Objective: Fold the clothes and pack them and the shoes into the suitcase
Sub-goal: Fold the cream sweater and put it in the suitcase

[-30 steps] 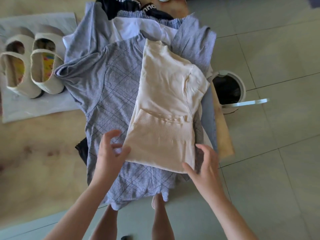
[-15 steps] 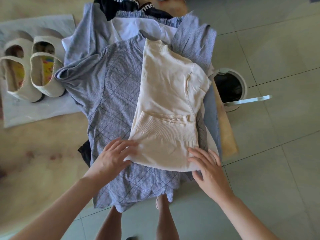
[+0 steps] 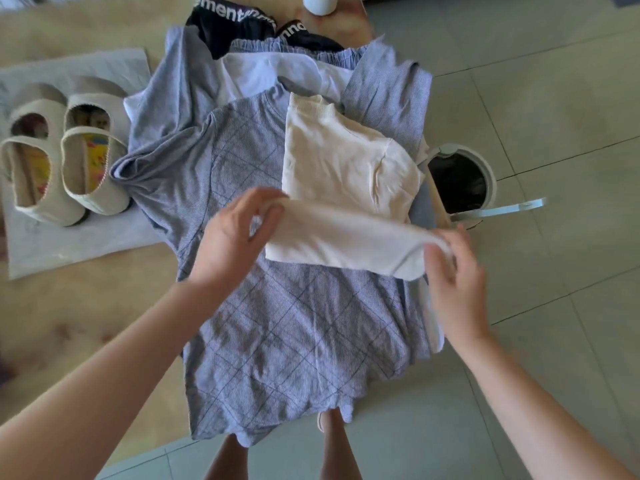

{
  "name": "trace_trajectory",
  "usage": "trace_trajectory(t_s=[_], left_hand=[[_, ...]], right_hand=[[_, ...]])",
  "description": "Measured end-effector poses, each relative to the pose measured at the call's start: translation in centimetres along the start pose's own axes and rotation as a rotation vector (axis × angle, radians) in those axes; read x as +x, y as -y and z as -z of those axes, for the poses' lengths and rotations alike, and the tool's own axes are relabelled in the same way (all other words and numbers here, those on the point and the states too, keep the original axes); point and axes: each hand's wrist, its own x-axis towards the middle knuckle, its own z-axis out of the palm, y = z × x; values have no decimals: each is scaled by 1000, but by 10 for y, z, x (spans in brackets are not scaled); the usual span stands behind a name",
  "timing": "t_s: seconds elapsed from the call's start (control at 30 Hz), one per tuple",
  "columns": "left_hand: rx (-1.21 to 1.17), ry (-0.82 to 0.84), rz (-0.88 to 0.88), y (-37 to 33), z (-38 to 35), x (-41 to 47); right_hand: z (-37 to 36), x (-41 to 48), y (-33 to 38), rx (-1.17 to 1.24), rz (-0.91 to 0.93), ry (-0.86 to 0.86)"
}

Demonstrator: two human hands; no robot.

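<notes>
**Both hands pinching the hem of the cream top (image 3: 346, 161), mid-fold**

My left hand (image 3: 239, 233) pinches the near-left corner of the hem and my right hand (image 3: 453, 271) pinches the near-right one, with the hem lifted off the pile. The top lies on a grey checked shirt (image 3: 277, 323), on the heap of clothes at the right end of the worktop (image 3: 69, 323).

How I'd do this bit well:
- Keep both corners level and the hem taut.
- Carry it up so it meets the collar squarely, then flatten it with open palms.
- Don't drag the checked shirt along underneath.
- The heap sits right by the worktop edge, above the bin (image 3: 490, 174), so nothing should slide that way.

The shoes (image 3: 69, 157) wait on a white cloth (image 3: 69, 244) to the left, well apart.

Stuff I can't make out: my right fingers are blurred, so the exact grip is fuzzy. The suitcase isn't in view at all. The black garment (image 3: 225, 26) at the far end is cut off, and I can't tell how many pieces are buried in the heap.
</notes>
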Motion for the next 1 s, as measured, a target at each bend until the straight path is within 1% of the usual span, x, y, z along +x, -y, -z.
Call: trace_trajectory(t_s=[0.1, 0.2, 0.3, 0.37, 0.43, 0.47, 0.5, 0.53, 0.57, 0.6, 0.7, 0.8, 0.83, 0.87, 0.93, 1.0], left_hand=[[-81, -50, 89, -3, -7, 54], [-101, -80, 190, 1, -21, 104], [-114, -96, 295, 7, -36, 141], [-133, -53, 426, 16, -49, 158], [-258, 20, 602, 25, -58, 166], [-279, 80, 670, 28, -61, 164], [-240, 161, 699, 30, -62, 160], [-181, 232, 698, 33, -63, 152], [-135, 259, 681, 36, -63, 145], [-114, 240, 669, 39, -64, 140], [-179, 65, 638, 43, -65, 138], [-245, -58, 579, 39, -70, 151], [-240, -76, 569, 37, -72, 154], [-211, -62, 567, 37, -74, 155], [-103, 36, 578, 40, -79, 151], [-43, 124, 589, 47, -81, 140]], right_hand=[[-7, 49, 4, 51, -66, -33], [-21, 103, 0, 6, -107, -85], [-41, 147, -16, -69, -194, -54], [-53, 167, -28, -98, -266, -37], [-63, 173, -36, -102, -314, 21], [-67, 172, -38, -125, -336, 72], [-69, 169, -39, -155, -352, 118], [-70, 164, -42, -179, -353, 145], [-71, 161, -44, -187, -336, 149], [-70, 158, -46, -182, -307, 131], [-66, 156, -45, -102, -232, 15], [-64, 165, -34, -7, -244, -102], [-66, 167, -34, -4, -253, -111], [-69, 168, -34, -29, -272, -88], [-72, 162, -38, -95, -330, -7], [-69, 150, -40, -70, -381, 17]])
